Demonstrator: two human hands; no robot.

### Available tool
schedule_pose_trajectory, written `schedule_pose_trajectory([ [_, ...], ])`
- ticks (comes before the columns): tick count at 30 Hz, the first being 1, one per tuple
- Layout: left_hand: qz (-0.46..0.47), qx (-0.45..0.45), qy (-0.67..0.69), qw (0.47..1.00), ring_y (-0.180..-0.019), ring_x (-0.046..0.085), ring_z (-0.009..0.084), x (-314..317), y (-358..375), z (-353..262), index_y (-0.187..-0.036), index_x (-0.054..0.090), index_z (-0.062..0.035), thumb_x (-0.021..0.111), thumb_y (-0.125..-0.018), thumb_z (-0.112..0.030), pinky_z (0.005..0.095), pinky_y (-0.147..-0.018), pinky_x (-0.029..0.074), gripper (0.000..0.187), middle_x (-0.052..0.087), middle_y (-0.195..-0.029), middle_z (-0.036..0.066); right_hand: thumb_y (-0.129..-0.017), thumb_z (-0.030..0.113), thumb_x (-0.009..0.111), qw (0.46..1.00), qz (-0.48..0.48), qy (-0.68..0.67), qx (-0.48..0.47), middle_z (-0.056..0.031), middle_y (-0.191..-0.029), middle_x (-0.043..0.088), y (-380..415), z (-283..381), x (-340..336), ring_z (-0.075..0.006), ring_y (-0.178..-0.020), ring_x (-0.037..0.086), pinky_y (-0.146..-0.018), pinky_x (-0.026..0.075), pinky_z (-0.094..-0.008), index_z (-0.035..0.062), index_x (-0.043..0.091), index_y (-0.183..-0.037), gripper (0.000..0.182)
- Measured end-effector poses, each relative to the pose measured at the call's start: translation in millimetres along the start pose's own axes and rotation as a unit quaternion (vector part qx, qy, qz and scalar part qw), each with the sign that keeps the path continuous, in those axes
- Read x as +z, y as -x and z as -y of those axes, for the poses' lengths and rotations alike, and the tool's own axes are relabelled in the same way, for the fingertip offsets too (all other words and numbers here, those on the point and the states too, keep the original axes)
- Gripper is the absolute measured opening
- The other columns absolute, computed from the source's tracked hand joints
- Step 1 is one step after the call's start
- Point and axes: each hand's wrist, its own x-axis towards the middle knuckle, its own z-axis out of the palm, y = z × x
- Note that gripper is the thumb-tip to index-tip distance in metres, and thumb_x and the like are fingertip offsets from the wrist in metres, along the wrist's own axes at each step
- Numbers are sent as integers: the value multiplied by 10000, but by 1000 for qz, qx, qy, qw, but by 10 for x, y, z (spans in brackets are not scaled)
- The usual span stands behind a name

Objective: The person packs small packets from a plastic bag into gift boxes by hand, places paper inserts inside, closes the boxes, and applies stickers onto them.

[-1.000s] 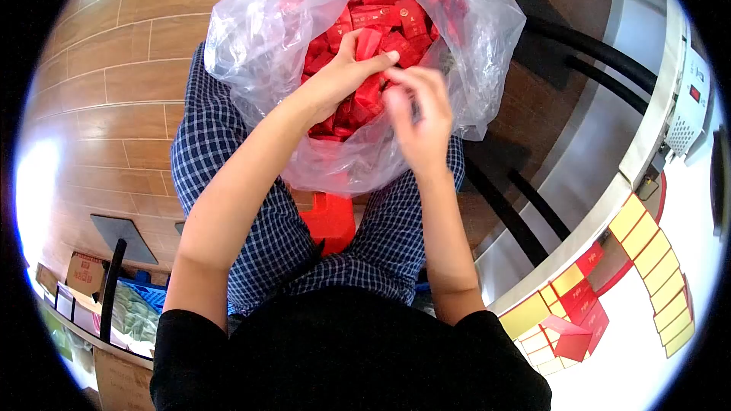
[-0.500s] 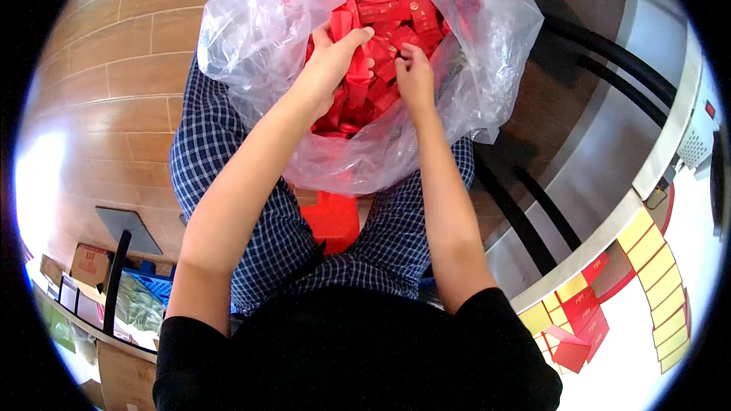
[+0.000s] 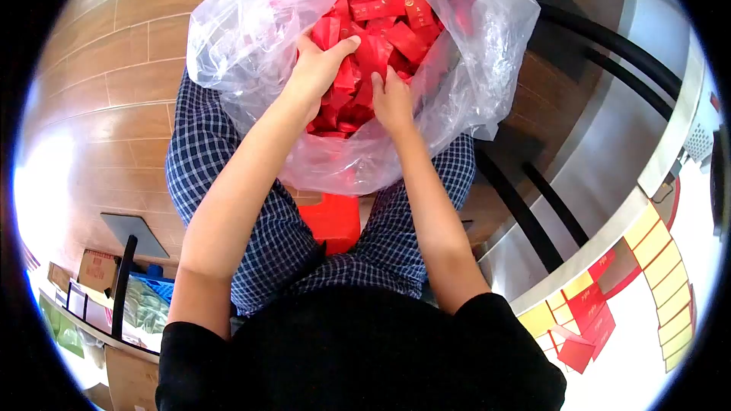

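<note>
A large clear plastic bag [image 3: 495, 38] stands open between my knees, filled with small shiny red packets [image 3: 411, 42], some with gold print. My left hand [image 3: 321, 68] is inside the bag's mouth, its thumb on top and its other fingers partly hidden, gripping red packets at the left of the heap. Just to its right, my right hand [image 3: 394, 103] has thumb and forefinger against a red packet [image 3: 373, 53] lying between both hands. The rest of its fingers are tucked under and hidden.
A red stool [image 3: 335, 221] shows between my legs. At right, a white table [image 3: 647, 365] carries red cards [image 3: 586, 316] and rows of yellow pieces [image 3: 662, 274]. Black metal legs [image 3: 525, 217] stand beside it. Cardboard boxes [image 3: 99, 270] are at lower left, on wood-look flooring [image 3: 114, 68].
My right hand has moved left and slightly down, closer to my left hand, and now meets a red packet. My left hand has shifted slightly left. The bag's rim has moved a little left.
</note>
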Motion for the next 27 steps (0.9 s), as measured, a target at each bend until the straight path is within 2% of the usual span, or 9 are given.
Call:
schedule_pose_trajectory([
  [3,30,18,45,998,-1163,502,238,38,62,-32,-1382,223,-16,747,-795,-245,367,-968,440,819,450,-1292,161,-967,265,496,968,21,-237,77,-141,-795,632,154,185,-192,-261,-760,624,-691,469,-389,-4,584,-991,284],
  [5,72,20,34,997,-1148,516,234,72,181,-102,-1371,249,-23,745,-798,-238,366,-955,451,787,477,-1265,156,-979,253,498,821,107,-548,116,-9,-773,537,218,298,-377,-108,-672,489,-647,419,-275,37,569,-1009,229],
  [9,266,-16,31,963,-1047,581,219,15,160,-92,-1392,227,-14,736,-783,-168,330,-893,483,808,540,-1190,141,-967,285,525,728,190,-643,139,-6,-813,573,275,335,-469,-99,-658,493,-617,403,-240,54,595,-999,244],
  [12,264,-12,57,963,-896,633,182,23,201,-58,-1216,458,-39,665,-801,-105,327,-817,521,468,622,-1029,85,-946,333,559,810,260,-478,219,-35,-915,626,259,324,-711,-123,-750,550,-684,436,-241,39,589,-1094,330],
  [16,269,-22,51,961,-886,626,160,21,278,-144,-1166,510,-35,620,-793,-67,315,-807,514,390,627,-998,72,-933,357,579,861,283,-381,183,-69,-1014,645,202,455,-902,-163,-919,598,-794,461,-256,16,577,-1161,411],
  [18,271,-18,35,962,-890,617,147,28,297,-164,-1170,517,-32,615,-803,-82,305,-794,505,383,624,-1008,68,-901,302,640,964,168,-207,23,-106,-1120,617,153,499,-943,-194,-1056,583,-890,457,-277,-11,497,-1249,490],
  [21,267,-1,26,963,-884,612,142,49,261,-97,-1174,527,-30,611,-800,-63,292,-789,497,385,623,-1006,63,-857,207,696,956,21,-284,-65,-155,-1224,561,124,492,-881,-214,-1129,555,-938,446,-308,-27,377,-1328,616],
  [24,242,24,4,970,-879,609,140,57,172,35,-1270,449,-30,610,-810,-69,285,-803,486,488,626,-992,63,-825,131,714,897,28,-441,-15,-186,-1282,514,88,544,-916,-240,-1115,559,-953,442,-330,-27,293,-1364,702],
  [27,146,126,-153,969,-922,607,160,45,64,215,-1373,313,-38,605,-821,-81,281,-844,469,626,624,-995,74,-831,84,680,942,-47,-332,10,-192,-1249,535,64,471,-808,-249,-1095,567,-941,451,-347,-30,319,-1346,639],
])
